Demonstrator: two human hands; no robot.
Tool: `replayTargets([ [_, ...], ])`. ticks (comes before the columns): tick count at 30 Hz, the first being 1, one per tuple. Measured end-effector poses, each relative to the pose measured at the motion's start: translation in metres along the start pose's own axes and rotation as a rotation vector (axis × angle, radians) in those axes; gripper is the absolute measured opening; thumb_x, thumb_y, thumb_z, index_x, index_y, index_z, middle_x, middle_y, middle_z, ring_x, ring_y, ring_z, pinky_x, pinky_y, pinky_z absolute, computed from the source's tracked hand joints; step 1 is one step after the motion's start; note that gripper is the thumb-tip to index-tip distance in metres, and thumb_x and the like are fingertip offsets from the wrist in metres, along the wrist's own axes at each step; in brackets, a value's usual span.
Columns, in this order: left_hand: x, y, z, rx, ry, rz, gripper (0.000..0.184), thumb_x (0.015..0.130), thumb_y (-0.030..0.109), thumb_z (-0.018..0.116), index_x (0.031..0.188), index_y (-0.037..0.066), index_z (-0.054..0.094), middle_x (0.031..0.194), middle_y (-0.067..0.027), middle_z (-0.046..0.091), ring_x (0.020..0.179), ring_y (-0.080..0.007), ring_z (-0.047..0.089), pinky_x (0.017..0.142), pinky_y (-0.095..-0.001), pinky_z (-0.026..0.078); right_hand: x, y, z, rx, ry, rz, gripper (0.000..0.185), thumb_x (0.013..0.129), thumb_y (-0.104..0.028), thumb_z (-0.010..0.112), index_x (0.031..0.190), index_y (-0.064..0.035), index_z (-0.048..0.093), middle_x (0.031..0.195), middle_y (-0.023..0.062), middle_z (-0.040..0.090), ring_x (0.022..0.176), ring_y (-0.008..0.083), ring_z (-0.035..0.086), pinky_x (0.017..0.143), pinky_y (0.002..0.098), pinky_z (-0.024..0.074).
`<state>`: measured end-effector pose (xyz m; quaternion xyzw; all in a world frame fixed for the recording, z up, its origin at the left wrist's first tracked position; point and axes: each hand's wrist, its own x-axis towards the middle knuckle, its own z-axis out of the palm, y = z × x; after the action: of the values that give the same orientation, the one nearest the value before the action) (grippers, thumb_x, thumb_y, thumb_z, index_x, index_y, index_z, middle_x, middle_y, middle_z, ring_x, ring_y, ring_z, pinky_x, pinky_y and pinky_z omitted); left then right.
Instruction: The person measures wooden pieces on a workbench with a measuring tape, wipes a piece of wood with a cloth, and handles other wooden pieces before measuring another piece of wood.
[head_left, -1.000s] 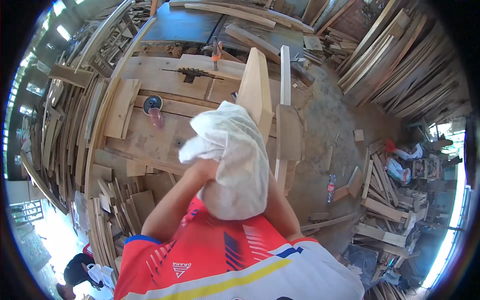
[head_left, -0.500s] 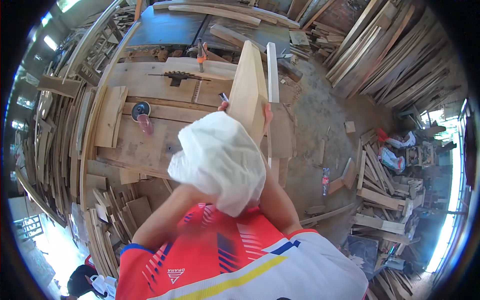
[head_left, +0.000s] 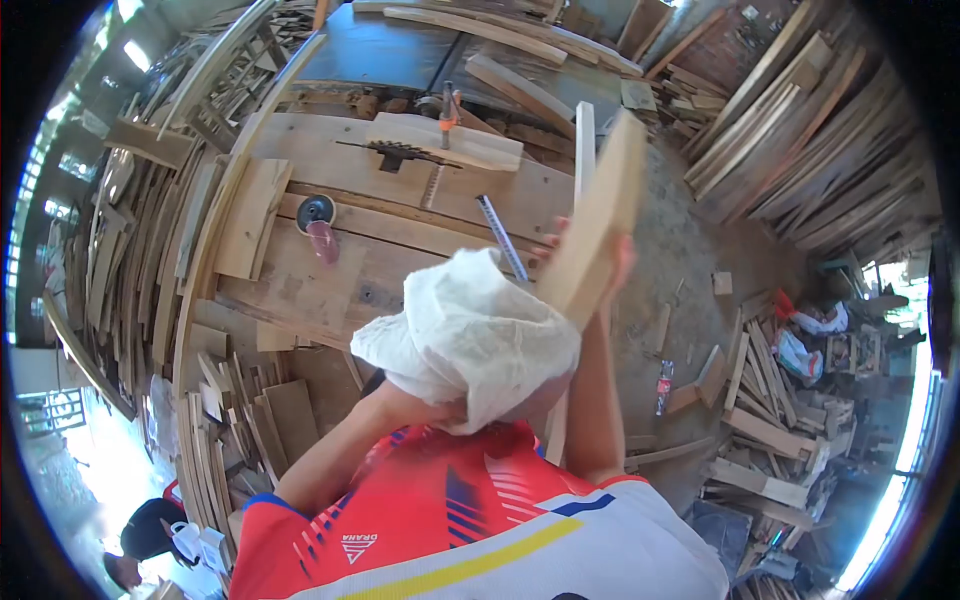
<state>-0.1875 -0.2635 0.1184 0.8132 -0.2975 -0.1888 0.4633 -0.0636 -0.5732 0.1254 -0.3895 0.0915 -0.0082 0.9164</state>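
Presently grips a thick wooden board (head_left: 597, 225) at 2 o'clock with the right hand (head_left: 622, 265), with fingers clamped around it, showing at its 9 o'clock edge and its 3 o'clock edge. Slants the board toward 1 o'clock, with its near end meeting the outline of a white cloth (head_left: 470, 330) in the middle and its far end blurred. Rests the left hand (head_left: 425, 408) at 7 o'clock against the cloth's lower edge; cannot tell those fingers' state, apart or together, with most hidden by the folds. Wears a red and white shirt (head_left: 490, 490) at 6 o'clock, just below the cloth. Faces a wooden bench (head_left: 320, 285) stretching from 9 o'clock round to 12. Has on that bench a round black tool (head_left: 315, 208) at 10 o'clock, a dark saw blade (head_left: 392, 157) at 11, an orange clamp (head_left: 447, 120) near 12 and a narrow strip (head_left: 501, 235) toward 1. Has a bottle (head_left: 664, 388) on the floor at 4 o'clock.
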Motion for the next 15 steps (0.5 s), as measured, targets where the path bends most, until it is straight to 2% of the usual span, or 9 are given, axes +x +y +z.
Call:
replayTargets([
  [1, -0.001, 0.002, -0.008, 0.035, 0.032, -0.029, 0.06, 0.091, 0.029, 0.073, 0.145, 0.009, 0.059, 0.152, -0.0156, 0.056, 0.144, -0.0345, 0.048, 0.126, -0.0474, 0.031, -0.008, -0.023, 0.003, -0.186, 0.165, -0.042, 0.073, 0.099, -0.064, 0.054, 0.132, 0.001, 0.06, 0.111, 0.0181, 0.069, 0.09, 0.0251, 0.071, 0.078, 0.0415, 0.0583],
  [3, 0.006, -0.003, -0.039, 0.008, 0.145, -0.119, 0.054, 0.09, 0.023, 0.074, 0.14, 0.006, 0.063, 0.145, -0.0151, 0.063, 0.137, -0.0333, 0.055, 0.123, -0.0461, 0.035, -0.001, -0.045, -0.039, -0.591, 0.332, -0.099, 0.068, 0.096, -0.056, 0.065, 0.133, 0.0021, 0.059, 0.124, 0.02, 0.067, 0.103, 0.03, 0.071, 0.087, 0.0469, 0.0576],
  [5, -0.015, -0.008, -0.056, -0.185, 0.235, -0.283, 0.048, 0.089, 0.021, 0.073, 0.134, 0.005, 0.067, 0.138, -0.0147, 0.068, 0.132, -0.0336, 0.06, 0.12, -0.0453, 0.039, 0.008, -0.048, -0.066, -1.314, 0.608, -0.382, 0.08, 0.086, -0.054, 0.078, 0.138, 0.0024, 0.054, 0.132, 0.0223, 0.064, 0.119, 0.0361, 0.067, 0.097, 0.0504, 0.0548],
  [6, -0.019, -0.014, -0.06, -0.023, 0.292, -0.284, 0.044, 0.089, 0.023, 0.073, 0.13, 0.005, 0.069, 0.131, -0.0155, 0.071, 0.126, -0.0354, 0.063, 0.116, -0.0451, 0.043, 0.006, -0.049, -0.058, -1.495, 0.639, -0.365, 0.087, 0.082, -0.055, 0.08, 0.141, 0.0024, 0.052, 0.133, 0.023, 0.064, 0.122, 0.0371, 0.066, 0.099, 0.0502, 0.054],
  [8, -0.02, -0.015, -0.077, 0.213, 0.164, -0.319, 0.05, 0.089, 0.027, 0.075, 0.133, 0.006, 0.068, 0.136, -0.0171, 0.068, 0.131, -0.037, 0.06, 0.118, -0.044, 0.041, -0.004, -0.056, -0.031, -1.876, 0.68, -0.318, 0.1, 0.075, -0.059, 0.084, 0.146, 0.0024, 0.047, 0.136, 0.0246, 0.063, 0.128, 0.039, 0.062, 0.103, 0.0498, 0.0525],
  [9, -0.026, -0.013, -0.08, 0.182, 0.139, -0.413, 0.062, 0.086, 0.035, 0.078, 0.14, 0.007, 0.065, 0.144, -0.0174, 0.063, 0.138, -0.0366, 0.055, 0.122, -0.0418, 0.037, 0.0, -0.052, -0.039, -1.944, 0.684, -0.269, 0.111, 0.07, -0.061, 0.085, 0.151, 0.0021, 0.042, 0.14, 0.0245, 0.061, 0.128, 0.0417, 0.062, 0.103, 0.0511, 0.0525],
  [12, -0.032, -0.004, -0.089, 0.182, 0.227, -0.467, 0.073, 0.084, 0.039, 0.081, 0.146, 0.007, 0.06, 0.151, -0.0163, 0.058, 0.143, -0.035, 0.05, 0.124, -0.0399, 0.034, 0.005, -0.044, -0.048, -1.973, 0.604, -0.057, 0.112, 0.07, -0.063, 0.084, 0.15, 0.0037, 0.043, 0.144, 0.0238, 0.058, 0.128, 0.0409, 0.062, 0.104, 0.0504, 0.0524],
  [13, -0.034, -0.011, -0.092, 0.195, 0.173, -0.456, 0.079, 0.082, 0.042, 0.083, 0.149, 0.007, 0.058, 0.153, -0.0158, 0.057, 0.144, -0.0343, 0.05, 0.125, -0.0392, 0.034, 0.005, -0.037, -0.048, -1.997, 0.597, -0.007, 0.112, 0.071, -0.063, 0.084, 0.151, 0.0042, 0.043, 0.145, 0.0238, 0.057, 0.128, 0.0411, 0.062, 0.104, 0.0506, 0.0525],
  [15, -0.035, -0.009, -0.102, 0.093, 0.113, -0.526, 0.076, 0.082, 0.04, 0.082, 0.147, 0.007, 0.059, 0.15, -0.016, 0.059, 0.142, -0.0339, 0.052, 0.123, -0.0391, 0.036, 0.007, -0.027, -0.047, -2.044, 0.602, 0.091, 0.114, 0.071, -0.065, 0.084, 0.151, 0.0051, 0.043, 0.147, 0.0239, 0.056, 0.127, 0.0414, 0.063, 0.104, 0.0511, 0.0525],
])
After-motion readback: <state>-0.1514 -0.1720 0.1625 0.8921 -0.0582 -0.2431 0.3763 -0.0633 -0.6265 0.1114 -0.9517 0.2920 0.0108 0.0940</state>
